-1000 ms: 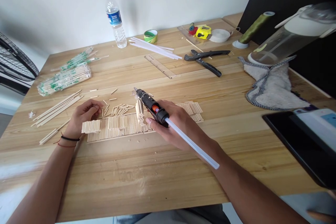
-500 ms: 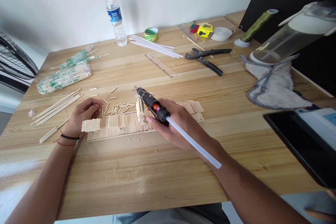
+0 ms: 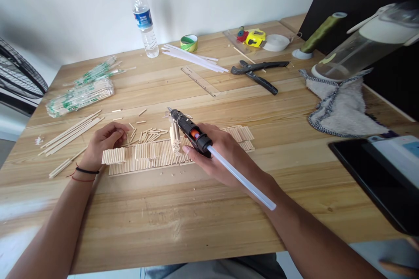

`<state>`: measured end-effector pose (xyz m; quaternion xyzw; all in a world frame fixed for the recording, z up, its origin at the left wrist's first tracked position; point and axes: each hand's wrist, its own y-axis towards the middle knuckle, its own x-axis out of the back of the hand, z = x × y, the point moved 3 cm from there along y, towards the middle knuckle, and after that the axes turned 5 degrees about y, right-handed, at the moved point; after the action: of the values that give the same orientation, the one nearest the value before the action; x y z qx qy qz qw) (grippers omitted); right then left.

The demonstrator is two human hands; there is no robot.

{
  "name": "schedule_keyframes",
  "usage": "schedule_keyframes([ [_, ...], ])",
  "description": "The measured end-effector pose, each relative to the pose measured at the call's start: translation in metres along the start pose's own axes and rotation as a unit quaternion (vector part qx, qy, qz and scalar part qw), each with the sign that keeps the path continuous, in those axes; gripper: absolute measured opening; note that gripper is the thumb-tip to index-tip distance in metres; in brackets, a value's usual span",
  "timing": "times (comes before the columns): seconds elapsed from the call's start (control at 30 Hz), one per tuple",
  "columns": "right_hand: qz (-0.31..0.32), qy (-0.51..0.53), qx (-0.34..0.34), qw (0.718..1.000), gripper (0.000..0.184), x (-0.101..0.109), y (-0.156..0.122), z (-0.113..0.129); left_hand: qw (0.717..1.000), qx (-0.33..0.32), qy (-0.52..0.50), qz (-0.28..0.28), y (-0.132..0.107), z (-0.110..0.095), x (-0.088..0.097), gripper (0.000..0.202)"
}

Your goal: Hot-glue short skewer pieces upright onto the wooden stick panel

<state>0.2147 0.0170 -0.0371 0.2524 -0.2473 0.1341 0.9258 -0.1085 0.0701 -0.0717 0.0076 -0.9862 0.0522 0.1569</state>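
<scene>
Grip of right hand (image 3: 225, 157) clamped on glue gun (image 3: 188, 129); left hand (image 3: 103, 141) grip curled, contents unclear. Stick panel (image 3: 147, 159) between them looks mostly laid; loose offcuts (image 3: 150, 133) beyond unglued.

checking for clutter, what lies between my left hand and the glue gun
In the head view, loose short stick pieces lie scattered between the left hand and the glue gun, just beyond the glued stick panel.
</scene>
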Motion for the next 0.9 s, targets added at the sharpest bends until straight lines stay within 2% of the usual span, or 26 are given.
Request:
schedule_keyframes([
  [0.9,-0.006,0.0,0.001,1.0,0.017,-0.0003,-0.0003,0.0007,1.0,-0.004,0.023,0.003,0.0004,0.0034,0.0027,0.021],
])
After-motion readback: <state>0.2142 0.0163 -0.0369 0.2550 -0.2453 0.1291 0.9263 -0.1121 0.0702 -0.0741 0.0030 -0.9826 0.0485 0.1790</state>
